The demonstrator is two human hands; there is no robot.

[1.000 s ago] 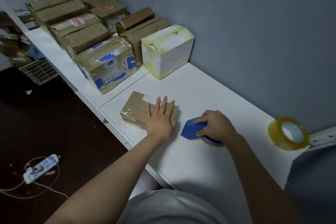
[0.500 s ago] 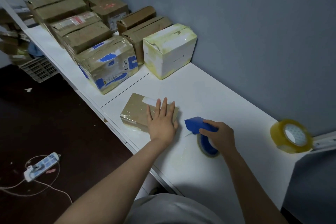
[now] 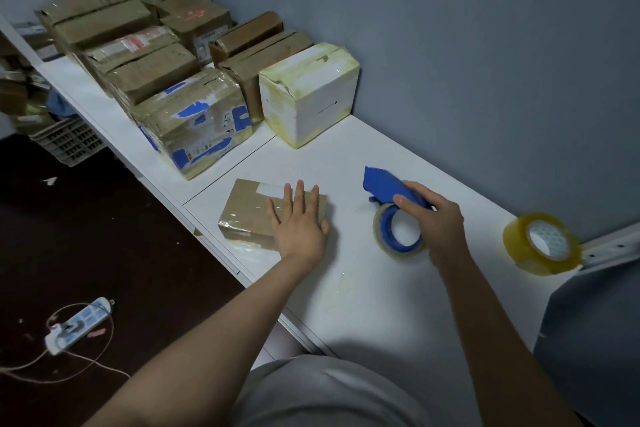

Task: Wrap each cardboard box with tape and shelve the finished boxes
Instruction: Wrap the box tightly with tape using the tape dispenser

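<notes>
On the flat box, left hand lies flat; right hand grips tape dispenser.

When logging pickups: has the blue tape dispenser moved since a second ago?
Yes. Right hand tipped the tape dispenser upright, toward the wall; the box stayed put.

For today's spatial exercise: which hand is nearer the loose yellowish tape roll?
Right. The right hand, gripping the blue plastic tape dispenser, is just left of the yellowish tape roll; the left hand rests flat on the small brown cardboard box, farther left.
</notes>
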